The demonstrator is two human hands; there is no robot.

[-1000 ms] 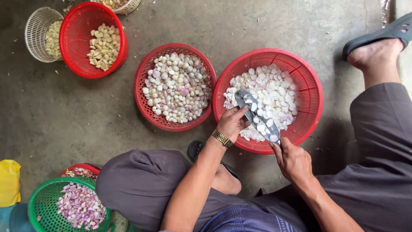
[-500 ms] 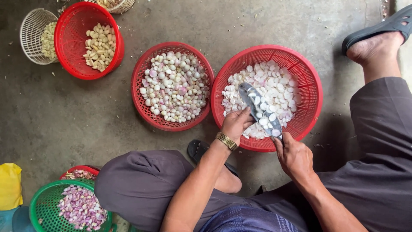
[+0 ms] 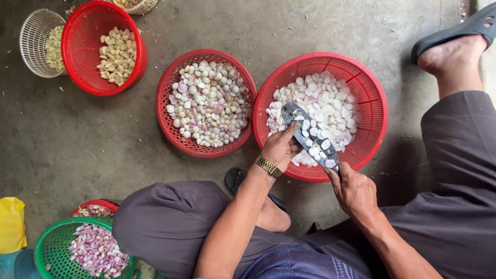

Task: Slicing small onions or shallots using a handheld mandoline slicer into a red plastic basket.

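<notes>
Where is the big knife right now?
In the head view, the knife lies flat over the right-hand red basket, carrying white slices, with the right hand on its handle and the left hand touching its blade.

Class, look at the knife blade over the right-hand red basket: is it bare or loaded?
Loaded. White cut pieces lie along the flat blade, above the basket.
</notes>
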